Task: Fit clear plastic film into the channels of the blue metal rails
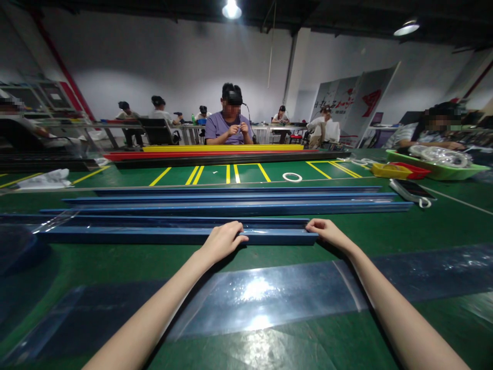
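Both hands rest on the nearest blue rail (173, 235), which lies crosswise near the table's (442, 226) front edge. Left hand (222, 240) lies palm down, fingers curled loosely over the rail's top at its middle, not closed around it; the forearm reaches in from the lower left. Right hand (328, 230) cups the rail's right end, fingertips touching it, grip half open, forearm stretching from the lower right. Clear plastic film (269, 295) lies flat just in front of the rail. More blue rails (239, 203) lie parallel behind. No writing is readable on the rail.
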`<state>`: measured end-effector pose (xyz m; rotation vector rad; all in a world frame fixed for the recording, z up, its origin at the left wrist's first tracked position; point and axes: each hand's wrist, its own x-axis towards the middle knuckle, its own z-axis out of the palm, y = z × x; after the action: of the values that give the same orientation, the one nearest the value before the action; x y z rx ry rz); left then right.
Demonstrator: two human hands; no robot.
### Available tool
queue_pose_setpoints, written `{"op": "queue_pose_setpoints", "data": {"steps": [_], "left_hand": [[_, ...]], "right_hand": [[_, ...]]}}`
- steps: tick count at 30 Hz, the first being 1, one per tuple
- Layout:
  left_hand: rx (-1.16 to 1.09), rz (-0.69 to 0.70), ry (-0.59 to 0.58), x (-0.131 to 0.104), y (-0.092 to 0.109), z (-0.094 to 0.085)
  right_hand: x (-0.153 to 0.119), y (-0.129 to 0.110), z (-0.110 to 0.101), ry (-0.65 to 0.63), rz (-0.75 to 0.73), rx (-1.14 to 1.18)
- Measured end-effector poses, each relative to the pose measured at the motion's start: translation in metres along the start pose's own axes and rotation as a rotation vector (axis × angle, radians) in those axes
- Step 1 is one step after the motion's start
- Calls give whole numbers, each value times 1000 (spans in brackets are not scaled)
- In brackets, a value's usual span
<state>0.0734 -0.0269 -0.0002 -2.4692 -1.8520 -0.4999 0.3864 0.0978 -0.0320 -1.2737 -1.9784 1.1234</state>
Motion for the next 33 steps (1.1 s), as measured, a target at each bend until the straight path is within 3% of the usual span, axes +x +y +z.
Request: {"op": "queue_pose_setpoints", "data": {"steps": [7, 11, 26, 29, 33], "left_hand": [[274, 125, 223, -8, 2, 21], [325, 168, 282, -9, 2, 24], [292, 115, 176, -9, 6, 17], [305, 113, 179, -9, 6, 18], [307, 85, 200, -10, 5, 19]], "right_hand": [[0, 1, 0, 3, -6, -14], [0, 1, -1, -1, -6, -17], [-6, -12, 0, 12, 28, 2], [-5, -12, 1, 104, 3, -16], [-4, -16, 2, 397, -27, -85]]}}
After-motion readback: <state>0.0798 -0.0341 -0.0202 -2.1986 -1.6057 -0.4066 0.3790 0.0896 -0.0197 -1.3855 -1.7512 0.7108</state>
